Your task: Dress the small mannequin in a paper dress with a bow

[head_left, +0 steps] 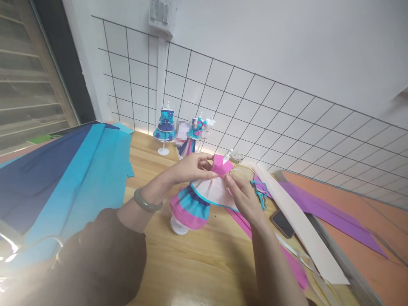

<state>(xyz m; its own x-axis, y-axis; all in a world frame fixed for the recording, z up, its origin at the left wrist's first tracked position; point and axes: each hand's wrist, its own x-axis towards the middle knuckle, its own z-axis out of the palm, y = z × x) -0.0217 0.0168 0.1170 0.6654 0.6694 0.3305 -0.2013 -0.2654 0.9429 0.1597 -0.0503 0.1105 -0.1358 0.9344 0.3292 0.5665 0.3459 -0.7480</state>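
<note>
A small white dress form [227, 155] stands tilted in the picture, wearing a doll dress. Its bodice is pink fabric [220, 166], and below that hangs a white overskirt [213, 189] with a blue edge. A tiered skirt [191, 207] in navy, turquoise and pink shows underneath, above the form's round white base [179, 226]. My left hand [196, 166], a green bangle at its wrist, pinches the left side of the pink fabric at the waist. My right hand [239, 191] is closed on the right side of the same fabric, fingertips at its lower edge.
Another dressed form [165, 127] stands at the back by a wire grid. Blue fabric [108, 157] covers the table's left side. At right lie a phone [282, 223], a long pale strip [299, 225], purple cloth [334, 216] and loose ribbons.
</note>
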